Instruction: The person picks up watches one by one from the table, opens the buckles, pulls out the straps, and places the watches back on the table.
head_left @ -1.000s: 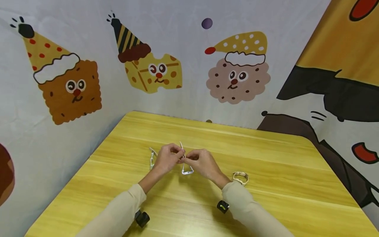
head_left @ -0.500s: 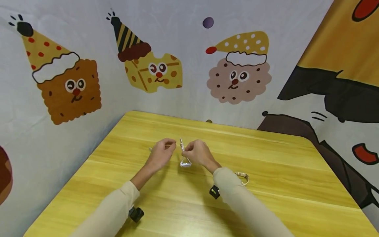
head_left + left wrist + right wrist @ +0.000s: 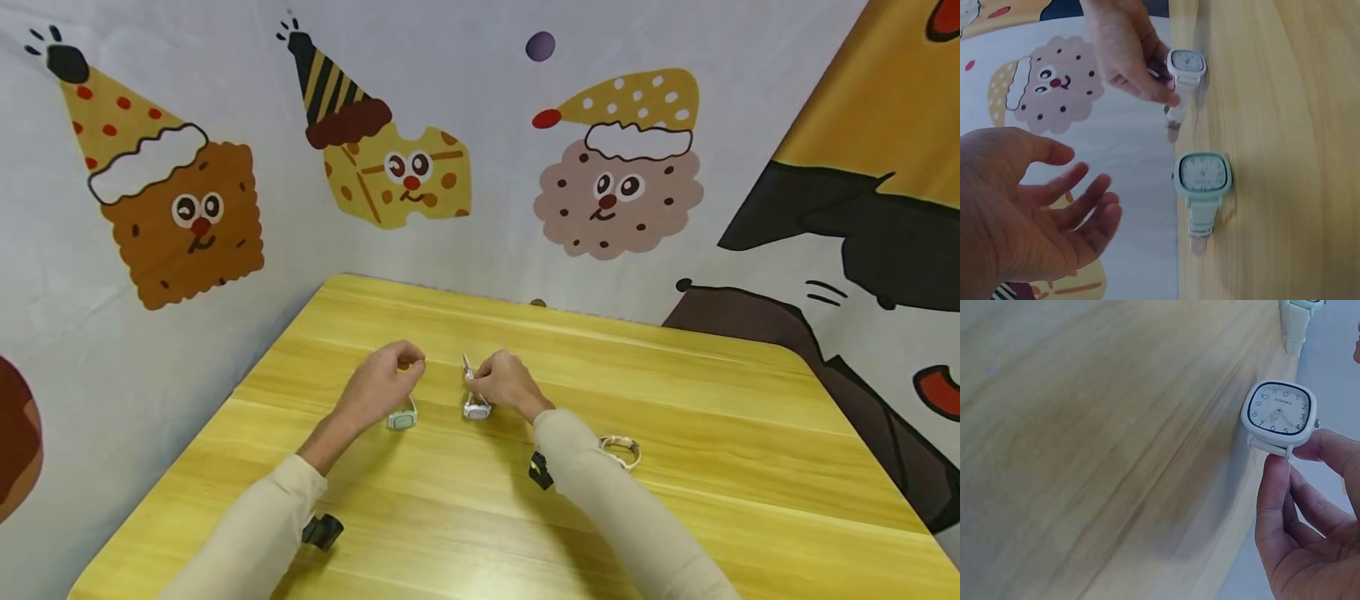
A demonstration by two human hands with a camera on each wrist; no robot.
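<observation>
My right hand (image 3: 510,385) pinches the strap of a white wristwatch (image 3: 1280,412) between thumb and fingers. The watch's rounded-square dial faces the near side, close over the table, and the strap's far end sticks up past my fingers. To the left, a mint-green wristwatch (image 3: 1204,173) stands on the table with its dial toward me and its strap behind it. My left hand (image 3: 1041,212) hovers beside and above this green watch, fingers loosely bent, holding nothing. In the head view, the hand covers part of the green strap.
A beige wristwatch (image 3: 619,439) with its strap closed in a loop lies on the wooden table (image 3: 720,500), right of my right forearm. A cloth with cartoon figures (image 3: 480,267) hangs along the far and left table edges. Both wrists carry black cameras (image 3: 322,532).
My left hand has let go of the white watch and moved left, bringing the green watch's dial into view. My right hand still holds the white watch, now a little farther from me.
</observation>
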